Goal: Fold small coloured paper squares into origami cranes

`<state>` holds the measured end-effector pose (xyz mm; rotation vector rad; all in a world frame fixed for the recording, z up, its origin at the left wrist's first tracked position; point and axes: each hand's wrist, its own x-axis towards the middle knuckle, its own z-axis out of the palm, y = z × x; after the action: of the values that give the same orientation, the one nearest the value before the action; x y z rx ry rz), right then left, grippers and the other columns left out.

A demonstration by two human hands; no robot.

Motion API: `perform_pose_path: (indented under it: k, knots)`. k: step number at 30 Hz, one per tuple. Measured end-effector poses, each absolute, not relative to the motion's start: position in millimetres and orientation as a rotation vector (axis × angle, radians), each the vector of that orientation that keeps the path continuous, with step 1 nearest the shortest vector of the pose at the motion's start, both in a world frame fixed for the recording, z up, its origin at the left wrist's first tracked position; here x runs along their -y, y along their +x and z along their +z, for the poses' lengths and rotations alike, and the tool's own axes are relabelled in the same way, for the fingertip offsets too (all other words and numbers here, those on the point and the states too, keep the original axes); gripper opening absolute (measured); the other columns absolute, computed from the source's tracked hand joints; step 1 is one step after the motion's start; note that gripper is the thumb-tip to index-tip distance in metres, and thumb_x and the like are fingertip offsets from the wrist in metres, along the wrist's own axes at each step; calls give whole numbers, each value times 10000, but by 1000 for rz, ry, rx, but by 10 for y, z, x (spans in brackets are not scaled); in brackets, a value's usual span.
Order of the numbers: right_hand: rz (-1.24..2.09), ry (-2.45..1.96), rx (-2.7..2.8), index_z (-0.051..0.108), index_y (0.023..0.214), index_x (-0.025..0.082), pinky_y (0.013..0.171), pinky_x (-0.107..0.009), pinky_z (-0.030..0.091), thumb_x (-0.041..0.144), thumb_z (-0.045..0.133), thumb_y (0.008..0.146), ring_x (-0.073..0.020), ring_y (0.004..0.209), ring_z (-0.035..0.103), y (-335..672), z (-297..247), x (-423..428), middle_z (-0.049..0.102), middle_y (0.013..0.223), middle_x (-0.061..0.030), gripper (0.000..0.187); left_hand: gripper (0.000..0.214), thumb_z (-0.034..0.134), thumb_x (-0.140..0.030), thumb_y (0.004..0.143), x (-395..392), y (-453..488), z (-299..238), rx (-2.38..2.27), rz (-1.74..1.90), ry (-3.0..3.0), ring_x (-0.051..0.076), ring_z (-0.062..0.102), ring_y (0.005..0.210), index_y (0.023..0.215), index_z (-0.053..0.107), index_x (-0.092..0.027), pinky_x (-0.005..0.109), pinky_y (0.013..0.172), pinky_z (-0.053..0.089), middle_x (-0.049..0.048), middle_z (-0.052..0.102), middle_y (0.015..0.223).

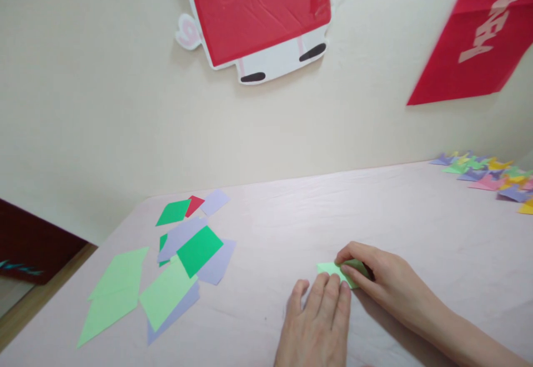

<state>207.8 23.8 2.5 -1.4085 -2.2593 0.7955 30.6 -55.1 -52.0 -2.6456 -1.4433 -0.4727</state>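
At frame lower right, the right hand (381,275) pinches the crosswise-lying green paper (328,267); the flattened left hand (316,317) presses its near edge.

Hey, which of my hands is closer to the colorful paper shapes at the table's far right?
Right. Your right hand touches the light green paper, left of the paper shapes and closer to you; your left hand lies farther left and even nearer you.

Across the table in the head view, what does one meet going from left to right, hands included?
Pair of pale green sheets → bright green sheet lying on purple paper → left hand → small green paper → right hand → colourful paper pieces.
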Motion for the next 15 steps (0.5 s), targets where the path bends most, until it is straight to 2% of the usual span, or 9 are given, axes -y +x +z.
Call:
perform_pose_path:
  k: [10,15]
  knots:
    - [678,-1369,2281,616,877,239,720,-294,501,230,455,879,-186,799,668,2050,26,-213,713,876,-14,162,860,337,-768,848,561,288,-446,1464,-435,-2710,317,448,1302,1435,423,-146,496,1035,366,119,459,1467]
    - [667,-1369,2272,613,881,236,719,-304,501,231,451,885,-194,806,662,2045,8,-205,711,882,-30,162,867,345,-768,845,562,283,-448,1468,-443,-2715,326,449,1301,1438,422,-140,494,1036,367,132,462,1462]
